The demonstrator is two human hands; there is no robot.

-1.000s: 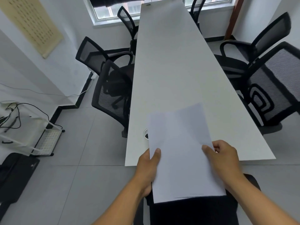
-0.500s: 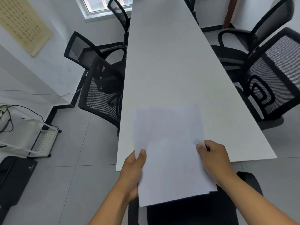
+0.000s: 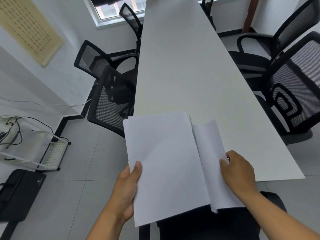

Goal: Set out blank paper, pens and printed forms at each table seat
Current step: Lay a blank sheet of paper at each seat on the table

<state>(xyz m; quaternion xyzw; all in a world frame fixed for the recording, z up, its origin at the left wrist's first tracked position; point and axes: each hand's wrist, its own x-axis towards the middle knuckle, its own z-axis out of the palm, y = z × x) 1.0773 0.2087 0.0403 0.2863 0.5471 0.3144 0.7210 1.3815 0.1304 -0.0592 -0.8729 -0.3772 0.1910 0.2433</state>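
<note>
Paper (image 3: 166,163), a stack of blank white sheets, is being held up over the near end of the counter (image 3: 190,70), with its lower edge hanging out past the counter's near edge. Left hand (image 3: 127,189) grips the stack's left edge, thumb pressed flat on top and the fingers tucked underneath where I can't see them. Right hand (image 3: 239,170) is on the right side, pinching the top sheet (image 3: 210,153), which is peeled up and curling away from the rest, so there's a fold-like ridge running down the stack. No print visible on any of the sheets facing up.

Counter is long, white and narrow, running away toward a window (image 3: 112,9) at the far end. Black mesh chairs line both long sides: two on the left (image 3: 110,101) pushed close to the counter edge, two on the right (image 3: 292,94), plus one more at the far left corner. Another black chair seat (image 3: 207,224) sits right below the paper at the near end.

Off to the left on the tiled floor there's a white wire rack (image 3: 34,149) with cables draped on it, and a black bag (image 3: 19,193) beside it. A tan scroll (image 3: 29,26) hangs on the left wall.
</note>
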